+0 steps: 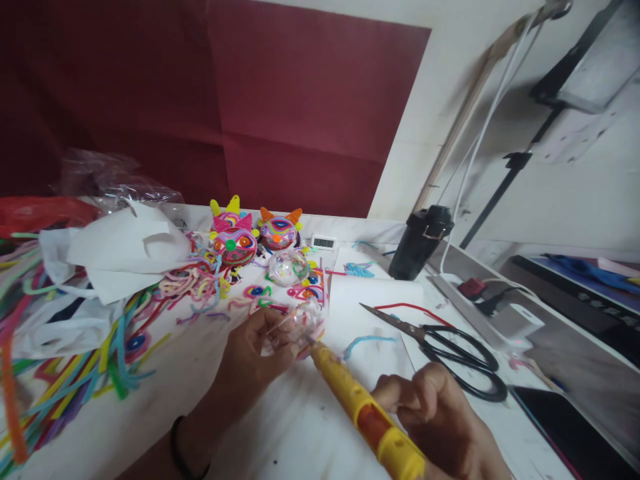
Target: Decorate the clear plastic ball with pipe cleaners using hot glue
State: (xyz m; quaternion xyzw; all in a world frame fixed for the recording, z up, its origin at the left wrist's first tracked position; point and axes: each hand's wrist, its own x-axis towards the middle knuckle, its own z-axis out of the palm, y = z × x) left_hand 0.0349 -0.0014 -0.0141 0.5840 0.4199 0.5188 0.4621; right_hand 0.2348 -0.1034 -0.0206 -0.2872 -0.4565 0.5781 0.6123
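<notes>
My left hand [255,353] holds a clear plastic dome [305,320] with bits of coloured pipe cleaner on it, just above the white table [300,420]. My right hand [440,413] grips a yellow glue pen [360,403] with an orange band; its tip touches the lower edge of the dome. Behind them sit two finished colourful masks, a pink one [234,241] and an orange-eared one [279,230], plus another clear dome [289,267].
Loose pipe cleaners [75,360] cover the left side, under white paper [125,250]. Black scissors [450,347] lie open on the right. A black flask [420,240], a small digital clock [323,241], a power strip [480,293] and a dark phone [565,427] stand further right.
</notes>
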